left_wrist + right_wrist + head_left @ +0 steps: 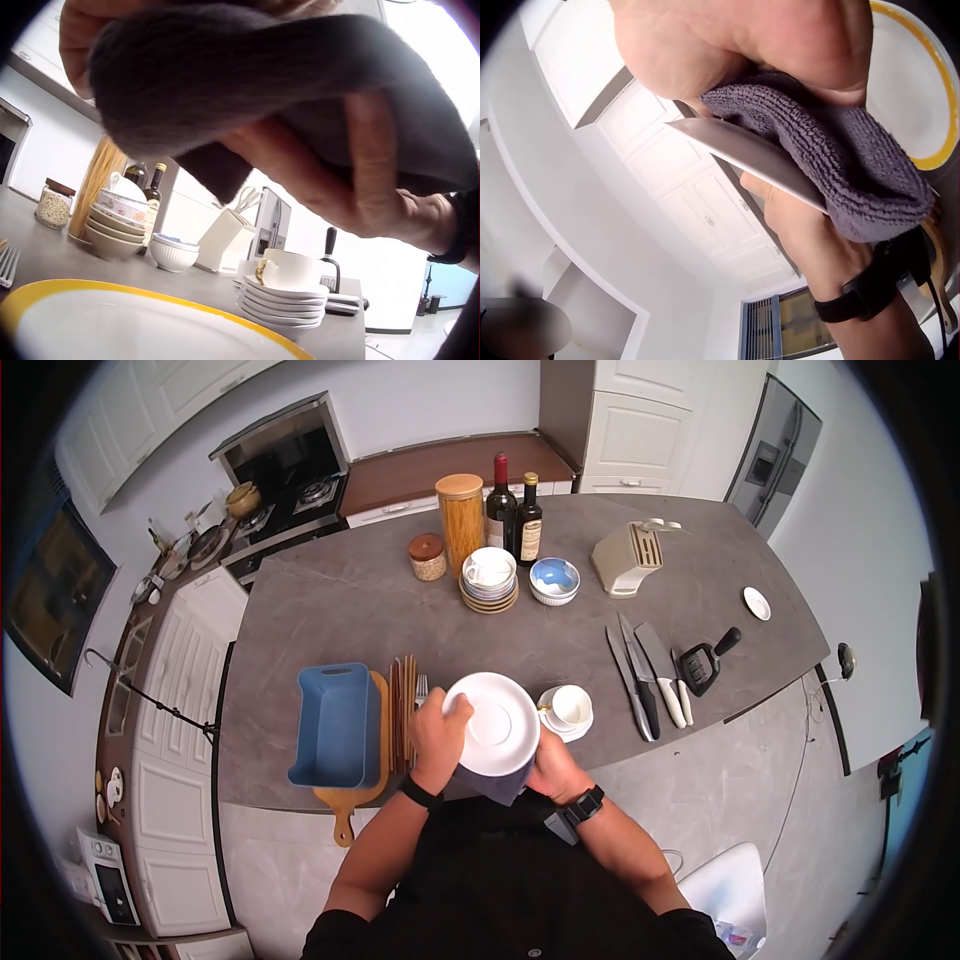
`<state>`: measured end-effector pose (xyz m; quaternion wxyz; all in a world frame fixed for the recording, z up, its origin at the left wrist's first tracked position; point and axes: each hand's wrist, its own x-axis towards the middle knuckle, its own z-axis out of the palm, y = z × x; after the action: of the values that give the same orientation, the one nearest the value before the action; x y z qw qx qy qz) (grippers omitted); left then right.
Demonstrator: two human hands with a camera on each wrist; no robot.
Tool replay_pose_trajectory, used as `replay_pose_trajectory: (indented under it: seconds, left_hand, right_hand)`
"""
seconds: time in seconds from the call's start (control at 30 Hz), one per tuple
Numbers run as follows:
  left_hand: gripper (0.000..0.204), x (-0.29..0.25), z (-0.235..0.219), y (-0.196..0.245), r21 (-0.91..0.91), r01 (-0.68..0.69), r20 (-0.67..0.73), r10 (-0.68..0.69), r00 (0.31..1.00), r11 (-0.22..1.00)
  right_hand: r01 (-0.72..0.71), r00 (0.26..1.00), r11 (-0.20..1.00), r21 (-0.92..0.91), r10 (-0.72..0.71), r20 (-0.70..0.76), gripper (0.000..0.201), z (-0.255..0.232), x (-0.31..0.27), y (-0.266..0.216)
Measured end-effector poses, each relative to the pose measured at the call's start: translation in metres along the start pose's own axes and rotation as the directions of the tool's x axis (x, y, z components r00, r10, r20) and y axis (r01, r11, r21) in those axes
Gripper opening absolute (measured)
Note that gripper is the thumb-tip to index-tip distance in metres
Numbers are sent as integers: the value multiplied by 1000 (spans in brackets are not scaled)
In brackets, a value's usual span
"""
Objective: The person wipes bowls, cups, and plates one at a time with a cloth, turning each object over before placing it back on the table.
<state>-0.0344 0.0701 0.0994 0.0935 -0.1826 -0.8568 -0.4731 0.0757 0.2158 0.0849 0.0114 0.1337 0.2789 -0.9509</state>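
A white saucer is held up close in front of the body, tilted. My left hand grips its left side, the thumb over the upper face. My right hand holds a dark purple-grey cloth against the underside, its fingers partly hidden by saucer and cloth. Below the hands lies a larger plate with a yellow rim, hidden from the head view. Just right of the hands, a white cup stands on a stack of white saucers.
To the left, a blue tray rests on a wooden board, beside chopsticks and a fork. Several knives lie right. Behind stand stacked bowls, a blue-and-white bowl, bottles and a knife block.
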Motion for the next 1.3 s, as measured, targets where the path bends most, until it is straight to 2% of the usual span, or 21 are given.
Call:
replay_pose_trajectory:
  seconds: [0.07, 0.17, 0.33, 0.43, 0.57, 0.6, 0.7, 0.8, 0.83, 0.9, 0.93, 1.03, 1.13, 1.2, 1.23, 1.3]
  left_hand:
    - [42, 9, 2, -9, 62, -8, -62, 12, 998, 998]
    - [42, 16, 3, -35, -14, 43, -67, -44, 997, 999]
    - [40, 13, -6, -22, -9, 47, -15, -47, 999, 999]
    - [41, 12, -5, -10, -35, 67, 45, -66, 997, 997]
    - [37, 13, -7, 16, -60, 65, 104, -59, 993, 996]
    - [36, 14, -6, 19, -73, 66, 115, -57, 992, 995]
    - [31, 20, -1, 22, -284, 64, 120, -30, 992, 957]
    - [25, 21, 13, -4, -306, -56, 64, 80, 995, 950]
    - [24, 17, 13, -11, -227, -23, 117, 51, 992, 974]
    - [21, 0, 9, -25, -64, 30, 210, -16, 978, 997]
    - [20, -10, 5, -30, 32, -19, 208, 12, 978, 999]
    - [19, -41, 2, -63, 196, -39, 147, 10, 989, 980]
    - [18, -65, 1, -99, 189, -50, 80, 36, 996, 981]
    - [18, -78, -1, -117, 170, -80, 89, 66, 994, 982]
    - [18, -81, 0, -124, 161, -98, 91, 84, 992, 982]
    - [18, -89, -1, -133, 156, -120, 109, 104, 989, 980]
  right_hand:
    - [-26, 1000, 1000, -17, 26, 7, 44, -2, -2, -2]
    - [24, 995, 995, -101, -34, -95, 42, 2, -14, -15]
    - [117, 972, 891, -438, -194, -135, 41, 4, -27, -33]
    - [121, 960, 572, -811, -276, -52, 41, 15, -34, -46]
    - [142, 910, 262, -955, -414, 22, 36, 8, -33, -55]
    - [170, 891, 241, -955, -451, 45, 36, 9, -33, -59]
    - [148, 878, 238, -960, -478, 17, 37, 12, -30, -79]
    - [90, 840, 354, -931, -528, -120, 38, 16, -14, -115]
    - [75, 819, 387, -919, -550, -164, 38, 17, -6, -131]
    - [73, 800, 473, -878, -554, -232, 44, -20, 28, -162]
    - [60, 769, 514, -856, -570, -289, 50, -31, 41, -176]
    - [12, 687, 541, -841, -616, -385, 54, -70, 83, -209]
    - [-17, 595, 576, -817, -651, -471, 51, -100, 118, -222]
    - [-56, 524, 561, -826, -688, -503, 55, -134, 149, -223]
    - [-72, 486, 556, -828, -706, -516, 57, -132, 156, -225]
    - [-81, 489, 589, -804, -679, -547, 57, -127, 163, -224]
